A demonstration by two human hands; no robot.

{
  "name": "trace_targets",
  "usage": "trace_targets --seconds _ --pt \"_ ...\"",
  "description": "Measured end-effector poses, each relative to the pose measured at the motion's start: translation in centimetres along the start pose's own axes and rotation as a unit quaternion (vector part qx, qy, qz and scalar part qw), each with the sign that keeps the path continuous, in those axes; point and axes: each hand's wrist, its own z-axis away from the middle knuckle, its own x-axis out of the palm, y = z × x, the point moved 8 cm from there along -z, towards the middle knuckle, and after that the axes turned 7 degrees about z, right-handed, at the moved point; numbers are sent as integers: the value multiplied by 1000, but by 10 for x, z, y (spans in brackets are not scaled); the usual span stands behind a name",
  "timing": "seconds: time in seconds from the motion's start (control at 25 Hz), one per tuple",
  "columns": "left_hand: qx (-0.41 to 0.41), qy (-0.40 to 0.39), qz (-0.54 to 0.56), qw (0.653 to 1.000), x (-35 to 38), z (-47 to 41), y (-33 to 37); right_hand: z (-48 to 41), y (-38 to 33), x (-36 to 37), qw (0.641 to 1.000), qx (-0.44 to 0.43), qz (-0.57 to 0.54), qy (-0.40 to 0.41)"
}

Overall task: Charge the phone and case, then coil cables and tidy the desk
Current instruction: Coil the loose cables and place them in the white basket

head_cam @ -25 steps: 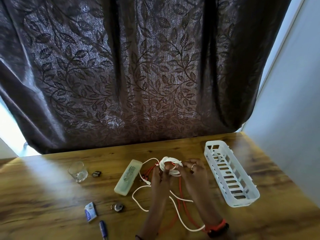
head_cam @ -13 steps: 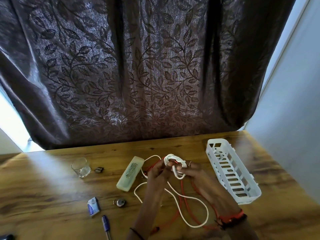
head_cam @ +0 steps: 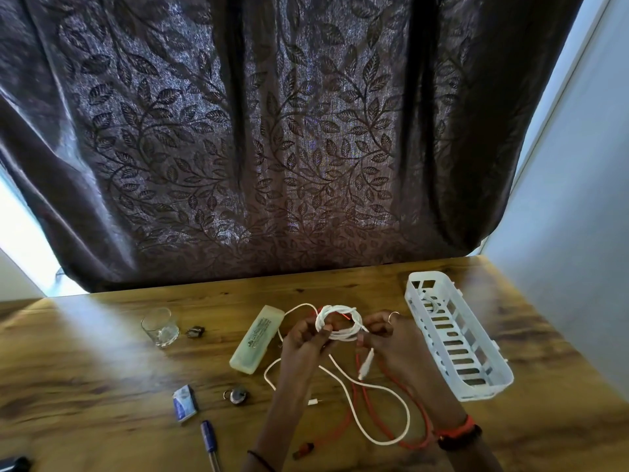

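Honestly nothing here can be properly read. Some dark print is seen along the top of the pale green case (head_cam: 257, 336) lying on the table (head_cam: 102, 386): a couple of short lines, with what might be a small logo at the near end. It's all too blurred and tiny for a single letter to be made out. A blue and white design is printed on the small packet (head_cam: 184, 401) closer to the front edge, but whether that's lettering or just a pattern can't be told
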Motion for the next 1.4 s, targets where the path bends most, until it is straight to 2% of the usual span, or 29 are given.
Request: trace_targets --seconds 0.12,0.2,0.32,0.48,0.6,0.68,0.76,0.88,0.96,1.16,1.24,1.4 --pt "-38 -41 21 998 4 1 -2 0 -8 1 999 -35 -23 -27" --pt "-64 -70 3 995 8 3 -5 -2 -8 1 998 -59 15 -30" --pt "-73 -102 -118 985 11 5 -6 -2 -14 5 987 -115 96 -54" --pt "-2 -197 -291 936 21 8 7 5 -20 19 949 -179 224 -131" --pt "51 -196 -369 907 24 9 15 5 -31 13 943 -239 193 -127" --pt "103 -183 -428 879 25 6 18 2 -33 5 943 -257 185 -100" --pt "169 -180 -482 841 32 6 22 4 -38 2 927 -305 206 -66" --pt "228 -201 -510 804 45 9 24 8 -39 -1 907 -345 239 -48" --pt "253 -212 -520 788 50 10 23 9 -42 -6 885 -386 261 -7" --pt "253 -195 -540 779 55 14 26 12 -47 -27 824 -451 314 137" --pt "266 -186 -545 773 58 15 28 16 -47 -30 811 -446 334 178" --pt "292 -157 -507 796 60 18 31 21 -38 -29 836 -377 333 219"
